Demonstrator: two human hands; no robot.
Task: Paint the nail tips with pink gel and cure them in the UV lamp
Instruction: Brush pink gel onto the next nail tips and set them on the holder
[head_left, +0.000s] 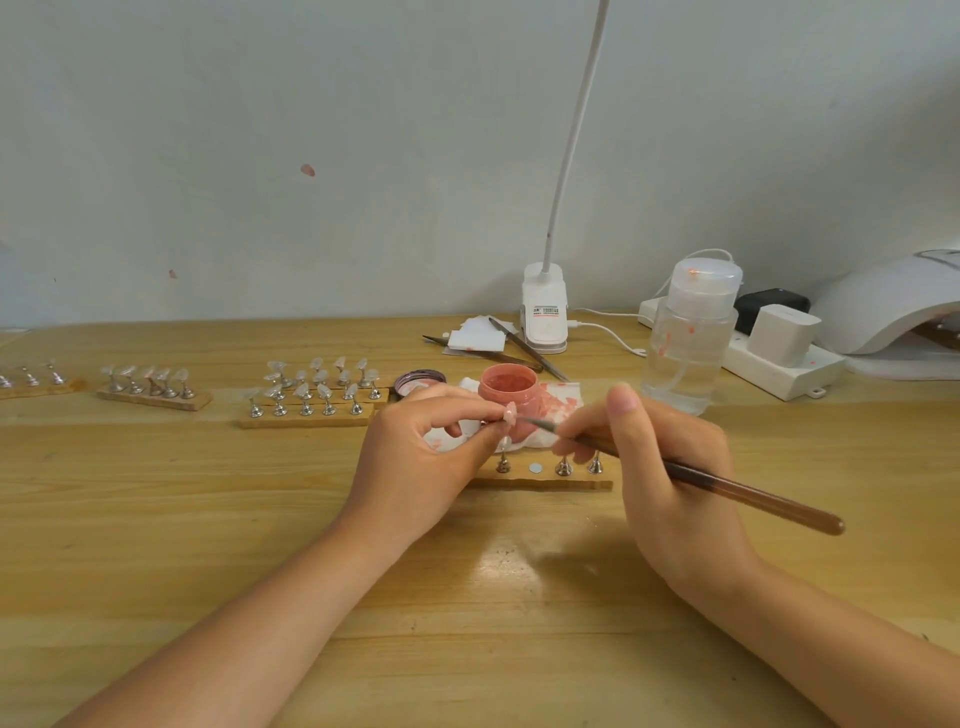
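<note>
Pinching a nail tip (508, 414) in the left hand (415, 457), a person grips a brush (691, 475) in the right hand (670, 473), near the open pink gel jar (506, 392). Lamp clip (544, 309) label unreadable; UV lamp (893, 306) cut off far right.

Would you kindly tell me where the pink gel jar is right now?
The pink gel jar stands open at table centre on a stained tissue, just behind the left hand, its lid to its left.

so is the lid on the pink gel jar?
No, the pink gel jar stands open on the tissue, and its lid lies beside it on the table.
</note>
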